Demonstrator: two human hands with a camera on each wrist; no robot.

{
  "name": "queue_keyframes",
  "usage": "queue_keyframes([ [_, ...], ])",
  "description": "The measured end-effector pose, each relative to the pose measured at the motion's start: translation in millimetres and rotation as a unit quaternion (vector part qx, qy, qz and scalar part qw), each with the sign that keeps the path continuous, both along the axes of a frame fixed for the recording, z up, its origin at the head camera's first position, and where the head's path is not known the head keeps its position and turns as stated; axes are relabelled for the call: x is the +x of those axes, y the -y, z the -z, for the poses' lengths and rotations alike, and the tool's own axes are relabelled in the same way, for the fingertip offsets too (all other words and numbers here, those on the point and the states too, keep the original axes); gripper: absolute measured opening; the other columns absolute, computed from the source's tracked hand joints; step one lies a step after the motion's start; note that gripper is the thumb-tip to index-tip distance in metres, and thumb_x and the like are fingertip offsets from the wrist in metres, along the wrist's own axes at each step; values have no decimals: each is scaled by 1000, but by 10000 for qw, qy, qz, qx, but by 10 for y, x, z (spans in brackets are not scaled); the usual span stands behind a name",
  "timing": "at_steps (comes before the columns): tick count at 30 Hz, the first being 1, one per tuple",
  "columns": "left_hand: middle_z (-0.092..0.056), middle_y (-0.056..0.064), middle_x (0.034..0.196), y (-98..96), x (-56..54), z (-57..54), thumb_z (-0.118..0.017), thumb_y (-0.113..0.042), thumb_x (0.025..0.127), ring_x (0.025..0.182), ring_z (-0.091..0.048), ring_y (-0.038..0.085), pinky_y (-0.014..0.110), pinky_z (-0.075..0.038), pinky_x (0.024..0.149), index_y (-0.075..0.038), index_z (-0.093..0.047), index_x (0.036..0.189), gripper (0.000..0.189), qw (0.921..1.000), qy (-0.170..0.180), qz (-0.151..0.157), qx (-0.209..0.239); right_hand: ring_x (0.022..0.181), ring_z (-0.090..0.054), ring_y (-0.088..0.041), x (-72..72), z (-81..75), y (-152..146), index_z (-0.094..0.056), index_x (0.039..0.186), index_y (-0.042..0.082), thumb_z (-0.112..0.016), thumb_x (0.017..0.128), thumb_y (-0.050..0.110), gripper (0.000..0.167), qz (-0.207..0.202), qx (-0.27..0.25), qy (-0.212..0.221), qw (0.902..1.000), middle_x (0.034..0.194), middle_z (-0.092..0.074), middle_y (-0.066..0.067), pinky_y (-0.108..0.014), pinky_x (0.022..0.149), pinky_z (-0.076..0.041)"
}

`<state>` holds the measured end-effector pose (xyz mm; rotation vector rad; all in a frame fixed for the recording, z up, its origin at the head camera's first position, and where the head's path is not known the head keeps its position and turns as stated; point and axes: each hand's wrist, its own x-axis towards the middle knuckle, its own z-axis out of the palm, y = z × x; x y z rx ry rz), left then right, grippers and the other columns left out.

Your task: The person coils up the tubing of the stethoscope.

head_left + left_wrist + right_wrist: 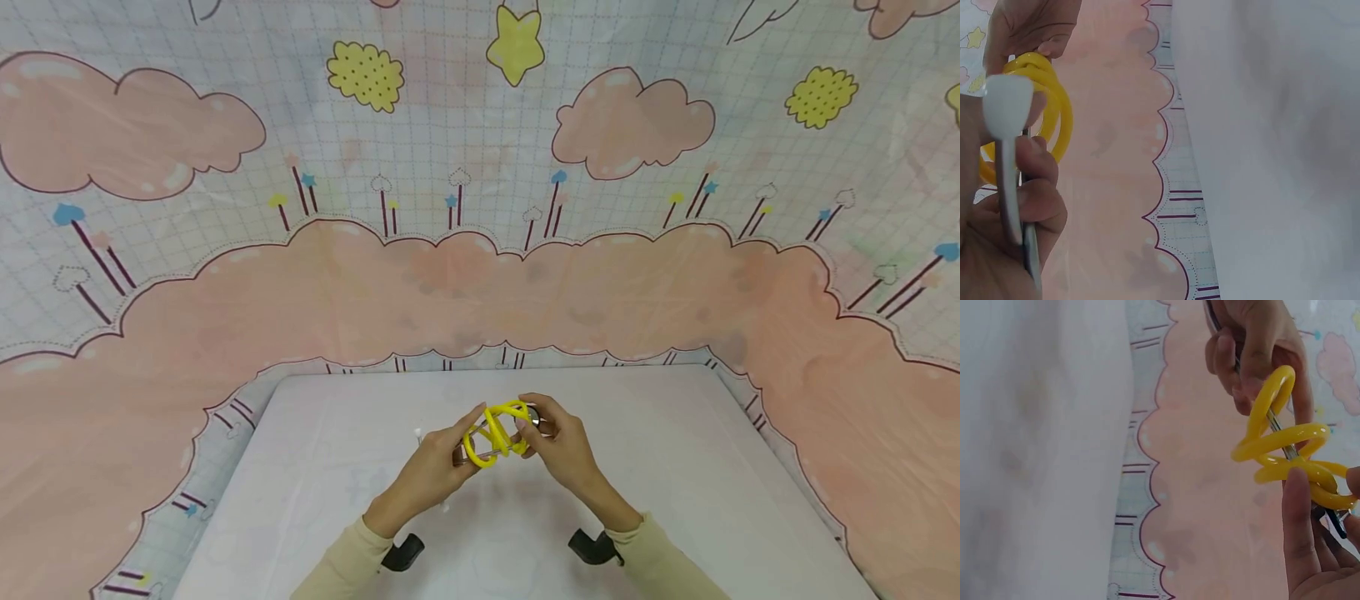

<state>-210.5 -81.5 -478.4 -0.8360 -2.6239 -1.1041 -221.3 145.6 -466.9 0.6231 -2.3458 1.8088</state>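
Both hands hold up a stethoscope over the table, its yellow tubing (497, 433) wound in loose loops around the metal ear tubes (1007, 194). My left hand (433, 465) grips the ear-tube end with curled fingers, and a white ear tip (1007, 106) juts out close to the left wrist camera. On the other side, my right hand (562, 450) pinches the coiled tubing between thumb and fingers, beside the round metal chest piece (534, 417). In the right wrist view, a metal tube (1282, 434) runs through the middle of the yellow loops.
Under the hands is a white table (315, 442). A patterned cloth (510, 292) with clouds and stars hangs behind and along the sides. Black curved pieces (592, 547) sit below both wrists, near the sleeves (341, 558).
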Motion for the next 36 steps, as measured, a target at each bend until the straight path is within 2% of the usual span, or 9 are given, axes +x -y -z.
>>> queue_keyframes([
  [5,-62,-4,83,14,-1,-14,-80,-10,81,62,-47,0,17,-45,56,-10,-43,148,76,9997,-18,-76,-234,74,-73,-14,-18,31,-3,-58,130,14,-63,95,6,36,240,-88,84,9996,109,-70,-19,-28,65,-59],
  [9,-66,-4,95,28,0,-11,-81,-12,80,68,-52,2,15,-46,60,-10,-52,141,68,9967,-455,-377,-549,75,-73,-20,-49,61,-9,-58,128,13,-64,94,3,36,397,-215,148,9989,112,-69,-21,-26,68,-59],
  [12,-66,-6,90,34,-20,10,-84,-13,77,71,-54,2,17,-48,64,-11,-59,134,63,9925,-854,-585,-654,80,-73,-27,-67,73,-15,-58,128,13,-65,94,6,36,479,-243,269,9982,118,-67,-20,-25,69,-59],
  [16,-70,-5,92,33,-60,37,-86,-8,74,77,-61,6,30,-50,87,-8,-65,126,56,9877,-1269,-729,-554,91,-73,-31,-83,68,-15,-58,129,12,-66,93,10,37,438,-292,421,9977,125,-63,-18,-25,71,-59],
  [19,-73,-3,95,31,-83,50,-86,-6,73,82,-66,9,43,-43,103,-7,-67,122,53,9833,-1558,-810,-482,97,-72,-28,-102,67,-12,-57,130,7,-67,93,11,39,415,-356,477,9974,126,-62,-17,-27,72,-59],
  [23,-75,-2,95,34,-100,70,-90,-12,69,86,-66,13,54,-32,109,-10,-69,119,54,9760,-1825,-1048,-562,96,-72,-20,-127,78,-17,-56,131,2,-69,93,13,42,451,-439,554,9965,124,-62,-16,-28,71,-59],
  [26,-75,-2,96,47,-114,91,-91,-16,67,88,-64,14,59,-26,111,-12,-70,118,55,9757,-1753,-1169,-600,94,-71,-14,-143,89,-24,-58,130,5,-69,92,14,40,482,-508,679,9952,122,-62,-15,-29,71,-60],
  [30,-75,0,98,72,-148,123,-90,-16,70,87,-67,14,57,-27,111,-11,-69,120,54,9848,-1286,-1109,-378,94,-70,-11,-167,101,-28,-60,129,10,-70,92,16,38,534,-528,888,9932,122,-62,-13,-29,71,-60],
  [36,-74,4,97,110,-215,191,-87,-13,73,81,-71,15,58,-28,112,-7,-67,121,51,9936,-547,-988,60,102,-68,-25,-198,92,-12,-59,131,7,-69,93,15,41,591,-450,1146,9906,127,-59,-13,-29,72,-60],
])
